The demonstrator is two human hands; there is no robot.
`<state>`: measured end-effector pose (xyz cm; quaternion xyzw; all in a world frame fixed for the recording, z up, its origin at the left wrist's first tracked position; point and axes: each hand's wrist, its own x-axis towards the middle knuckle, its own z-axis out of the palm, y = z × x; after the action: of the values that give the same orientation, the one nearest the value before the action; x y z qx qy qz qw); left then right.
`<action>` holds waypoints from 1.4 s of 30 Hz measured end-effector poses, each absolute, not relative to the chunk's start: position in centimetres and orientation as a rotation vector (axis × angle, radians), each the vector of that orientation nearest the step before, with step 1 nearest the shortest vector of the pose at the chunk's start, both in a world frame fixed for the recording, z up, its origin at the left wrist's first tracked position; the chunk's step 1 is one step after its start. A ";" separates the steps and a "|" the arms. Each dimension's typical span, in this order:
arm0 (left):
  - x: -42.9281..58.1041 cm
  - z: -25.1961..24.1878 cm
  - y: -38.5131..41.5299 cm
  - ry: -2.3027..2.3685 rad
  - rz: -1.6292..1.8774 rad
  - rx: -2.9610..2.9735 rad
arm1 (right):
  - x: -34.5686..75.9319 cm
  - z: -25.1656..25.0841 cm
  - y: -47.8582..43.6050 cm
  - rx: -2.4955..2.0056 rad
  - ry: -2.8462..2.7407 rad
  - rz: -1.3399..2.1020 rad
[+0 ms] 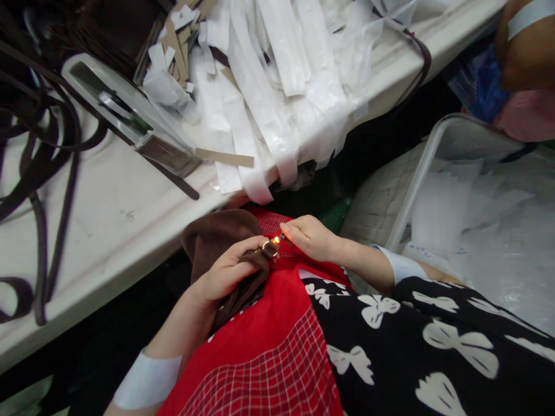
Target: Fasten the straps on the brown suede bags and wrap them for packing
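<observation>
Over the red apron, my left hand is closed round part of a dark brown soft bag. A gold-coloured metal ring sits on the bag's strap end at my left fingertips. My right hand is pinched just to the right of the ring, holding a small item mostly hidden by its fingers. A small bright orange flame or glow shows between the ring and my right fingertips.
A white table spans the left and top. On it lie dark straps, a clear plastic holder, white plastic strips and cardboard pieces. A plastic bin stands at right. Another person's arm shows top right.
</observation>
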<state>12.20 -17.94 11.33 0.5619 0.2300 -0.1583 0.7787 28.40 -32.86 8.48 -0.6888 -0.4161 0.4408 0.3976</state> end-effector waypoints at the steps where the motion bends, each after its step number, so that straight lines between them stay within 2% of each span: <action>1: 12.2 11.3 -17.9 0.493 -0.337 1.211 | 28.4 8.5 -32.8 -1.748 -1.056 1.119; 25: 11.4 11.5 -17.3 0.412 -0.307 1.310 | 27.9 8.4 -31.8 -1.721 -1.098 1.162; 32: 9.8 14.2 -15.8 0.245 -0.103 1.621 | 28.2 9.0 -30.6 -1.427 -1.130 1.104; 37: 7.2 16.0 -15.1 0.283 -0.055 1.717 | 26.7 9.7 -27.5 -1.019 -1.240 1.356; 42: 4.6 17.0 -14.8 0.381 0.016 1.847 | 25.2 9.9 -24.7 -1.021 -1.345 1.381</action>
<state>4.58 -14.76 16.97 0.7926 0.1634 0.0069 0.5873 25.21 -24.66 9.95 -0.4150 -0.5469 0.5615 0.4620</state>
